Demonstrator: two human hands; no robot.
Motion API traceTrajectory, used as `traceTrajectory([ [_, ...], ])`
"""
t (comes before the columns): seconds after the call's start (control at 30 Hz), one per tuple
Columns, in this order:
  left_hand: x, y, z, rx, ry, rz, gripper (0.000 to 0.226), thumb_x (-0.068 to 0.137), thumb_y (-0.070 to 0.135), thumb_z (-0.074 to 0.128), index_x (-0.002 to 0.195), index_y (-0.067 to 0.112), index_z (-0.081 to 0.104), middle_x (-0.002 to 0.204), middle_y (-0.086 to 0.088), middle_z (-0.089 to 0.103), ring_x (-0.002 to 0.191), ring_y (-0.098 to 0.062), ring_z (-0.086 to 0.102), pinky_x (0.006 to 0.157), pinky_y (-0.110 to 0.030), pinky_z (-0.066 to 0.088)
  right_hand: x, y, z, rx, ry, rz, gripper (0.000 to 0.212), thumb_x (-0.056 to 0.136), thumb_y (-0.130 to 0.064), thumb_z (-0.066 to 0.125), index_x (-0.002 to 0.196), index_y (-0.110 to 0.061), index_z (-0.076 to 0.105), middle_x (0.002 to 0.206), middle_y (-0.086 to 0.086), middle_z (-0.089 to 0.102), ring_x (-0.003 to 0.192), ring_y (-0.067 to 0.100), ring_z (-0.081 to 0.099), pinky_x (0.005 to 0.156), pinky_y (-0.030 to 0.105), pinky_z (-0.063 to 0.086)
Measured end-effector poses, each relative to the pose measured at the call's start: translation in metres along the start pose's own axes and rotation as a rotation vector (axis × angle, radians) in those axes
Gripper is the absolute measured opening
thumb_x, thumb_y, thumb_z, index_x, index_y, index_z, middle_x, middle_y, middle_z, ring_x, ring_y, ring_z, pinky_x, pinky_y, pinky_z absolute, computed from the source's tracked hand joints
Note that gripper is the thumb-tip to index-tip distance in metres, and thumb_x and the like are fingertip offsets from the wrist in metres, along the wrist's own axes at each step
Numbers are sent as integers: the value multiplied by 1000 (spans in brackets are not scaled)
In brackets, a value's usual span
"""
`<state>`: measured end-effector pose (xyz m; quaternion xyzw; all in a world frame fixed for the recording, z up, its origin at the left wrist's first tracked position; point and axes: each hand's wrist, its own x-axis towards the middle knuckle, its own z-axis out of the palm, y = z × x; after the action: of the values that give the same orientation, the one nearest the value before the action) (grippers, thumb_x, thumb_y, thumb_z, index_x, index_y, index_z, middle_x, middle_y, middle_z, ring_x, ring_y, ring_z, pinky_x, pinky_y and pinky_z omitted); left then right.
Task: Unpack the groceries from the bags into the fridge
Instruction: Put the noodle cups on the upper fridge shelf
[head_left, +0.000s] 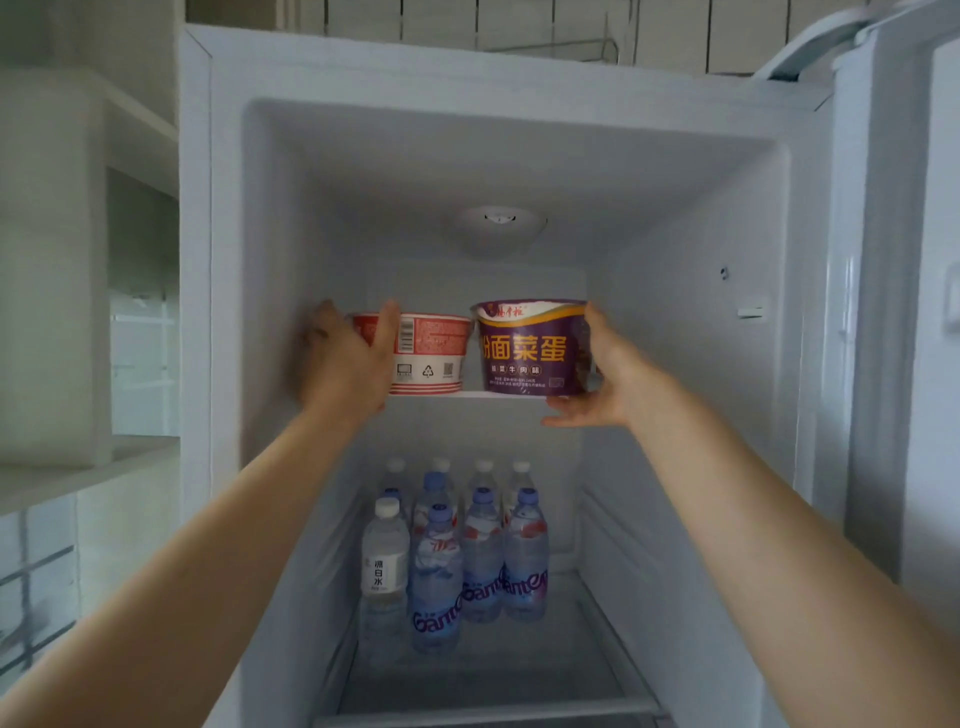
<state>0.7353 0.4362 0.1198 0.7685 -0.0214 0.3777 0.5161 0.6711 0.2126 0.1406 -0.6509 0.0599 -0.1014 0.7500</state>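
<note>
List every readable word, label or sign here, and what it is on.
"粉面菜蛋": purple noodle bowl, held by the right hand; smaller print blurred.
Recycling triangle, barcode: red noodle bowl, held by the left hand; its text unreadable.
"Ganten", partly hidden: blue-capped water bottles.
"凉白水", roughly: white-capped bottle.

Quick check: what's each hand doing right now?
Left hand: closed around the red noodle bowl.
Right hand: holding the purple noodle bowl from the side.
</note>
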Motion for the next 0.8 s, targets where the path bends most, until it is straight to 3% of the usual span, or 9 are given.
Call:
traceTrajectory([
  [0.1,-15,-5,2,420,66,216,86,86,72,34,148,15,17,135,-22,41,104,-46,57,82,-48,51,3,9,3,-392,164,-96,70,86,-72,38,128,-16,42,118,12,54,98,33,57,71,44,50],
  [0.2,-27,-10,5,549,48,408,81,90,55,49,151,19,10,148,-15,23,113,-46,50,85,-51,51,3,14,5,-704,480,-533,83,90,-47,56,148,-10,9,139,22,39,123,39,43,96,44,40],
  [0.23,-28,-13,6,531,46,476,79,90,50,53,151,22,11,150,-13,20,119,-45,45,88,-53,51,0,14,8,-771,513,-668,85,90,-39,59,150,-15,3,139,24,35,125,40,40,100,44,38],
  [0.3,-26,-14,9,514,37,572,74,90,41,58,150,25,18,153,-10,19,128,-41,35,96,-54,46,3,13,14,-879,462,-799,77,91,-29,57,150,-22,8,139,23,32,124,41,41,100,44,39],
  [0.37,-21,-10,12,526,17,607,66,92,34,59,149,24,26,151,-7,27,131,-38,31,101,-52,42,12,11,19,-951,408,-769,63,92,-26,53,146,-19,21,140,23,28,123,42,40,103,44,37],
  [0.5,0,-9,27,540,-42,548,56,91,28,62,140,19,37,140,-7,40,128,-37,35,97,-45,44,36,0,25,-958,371,-688,44,91,-23,55,132,-15,39,131,20,33,116,39,43,99,42,43],
  [0.63,29,-8,46,603,-113,505,48,85,24,68,128,16,46,124,-11,49,112,-38,50,90,-42,46,75,-1,30,-1020,320,-679,48,94,-18,47,140,-24,39,135,16,44,111,34,45,85,30,38],
  [0.8,70,-10,58,649,-243,483,46,80,23,72,119,16,50,113,-11,54,102,-37,59,81,-41,51,114,-6,29,-1038,308,-653,47,96,-16,40,142,-27,41,135,15,49,109,35,54,92,31,43],
])
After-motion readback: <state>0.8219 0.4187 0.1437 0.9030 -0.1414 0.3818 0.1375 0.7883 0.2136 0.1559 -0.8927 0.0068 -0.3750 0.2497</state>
